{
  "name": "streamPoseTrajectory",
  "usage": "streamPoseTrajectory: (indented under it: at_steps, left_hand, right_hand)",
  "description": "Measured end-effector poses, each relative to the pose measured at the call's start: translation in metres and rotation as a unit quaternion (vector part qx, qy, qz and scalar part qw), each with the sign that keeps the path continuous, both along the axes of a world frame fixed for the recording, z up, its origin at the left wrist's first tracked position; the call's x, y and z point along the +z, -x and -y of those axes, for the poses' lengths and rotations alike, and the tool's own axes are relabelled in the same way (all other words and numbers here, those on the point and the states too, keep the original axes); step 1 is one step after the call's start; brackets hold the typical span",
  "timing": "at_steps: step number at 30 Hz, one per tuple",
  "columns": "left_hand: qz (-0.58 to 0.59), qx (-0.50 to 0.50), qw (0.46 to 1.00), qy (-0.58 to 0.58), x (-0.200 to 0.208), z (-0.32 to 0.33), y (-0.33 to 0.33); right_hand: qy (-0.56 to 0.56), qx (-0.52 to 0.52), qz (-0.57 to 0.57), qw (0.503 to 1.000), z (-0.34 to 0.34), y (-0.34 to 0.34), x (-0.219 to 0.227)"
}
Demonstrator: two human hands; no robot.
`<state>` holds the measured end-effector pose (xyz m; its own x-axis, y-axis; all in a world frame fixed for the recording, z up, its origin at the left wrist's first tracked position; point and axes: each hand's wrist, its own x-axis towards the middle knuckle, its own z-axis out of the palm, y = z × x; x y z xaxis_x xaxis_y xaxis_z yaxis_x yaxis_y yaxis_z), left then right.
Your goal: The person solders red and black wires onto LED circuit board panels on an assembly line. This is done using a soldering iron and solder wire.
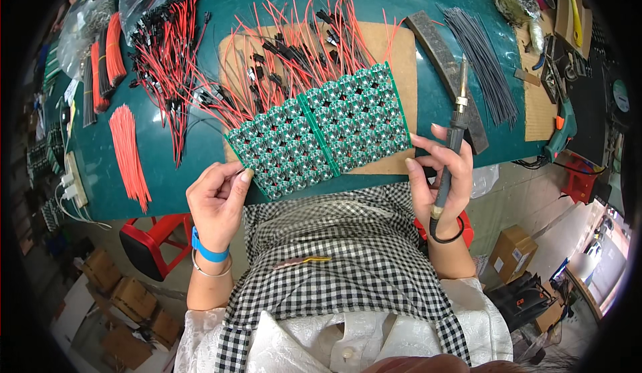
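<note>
A green circuit board panel, made of many small round boards, is held up tilted over the near edge of the table. Red and black wires with black connectors spread from its far side. My left hand pinches the panel's lower left corner between thumb and fingers. My right hand holds a soldering iron, its tip pointing away from me, and the fingertips of that hand touch the panel's right edge.
Under the wires lies a brown board on the green table. To the left are a heap of connector wires and a red wire bundle. At right lie a dark bar, grey wires and a green-handled tool.
</note>
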<state>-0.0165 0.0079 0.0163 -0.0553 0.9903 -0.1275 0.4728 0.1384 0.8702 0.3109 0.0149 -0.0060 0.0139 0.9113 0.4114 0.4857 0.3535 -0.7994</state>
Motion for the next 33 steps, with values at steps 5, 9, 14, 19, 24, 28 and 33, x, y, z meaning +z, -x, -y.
streamPoseTrajectory:
  at_steps: [5,9,14,19,24,28,33]
  left_hand:
    - [0.009,-0.001,1.0,0.012,0.0005,-0.001,0.0011]
    - [0.013,-0.009,1.0,0.025,0.0014,-0.0023,0.0016]
    - [0.019,-0.02,0.999,0.033,-0.0017,-0.0027,0.0054]
    - [0.039,0.019,0.999,0.029,-0.0005,-0.0052,-0.0003]
    - [0.038,0.007,0.999,0.026,-0.0008,-0.006,0.0018]
    - [0.058,0.016,0.998,0.031,0.0013,-0.0072,0.0001]
    - [0.062,0.007,0.997,0.039,0.001,-0.0078,0.0019]
  right_hand:
    - [0.004,-0.004,-0.01,1.0,-0.0003,0.0004,0.0002]
    - [0.014,-0.013,-0.016,1.0,0.0014,0.0002,0.0005]
    - [0.016,-0.007,-0.009,1.0,0.001,-0.0003,0.0017]
    - [0.02,0.005,0.008,1.0,0.0014,-0.0027,0.0025]
    - [0.019,-0.007,-0.004,1.0,0.0006,0.0,0.0017]
    - [0.017,-0.005,-0.012,1.0,0.0009,0.0006,0.0016]
    - [0.023,-0.006,-0.005,1.0,0.0,-0.001,0.0028]
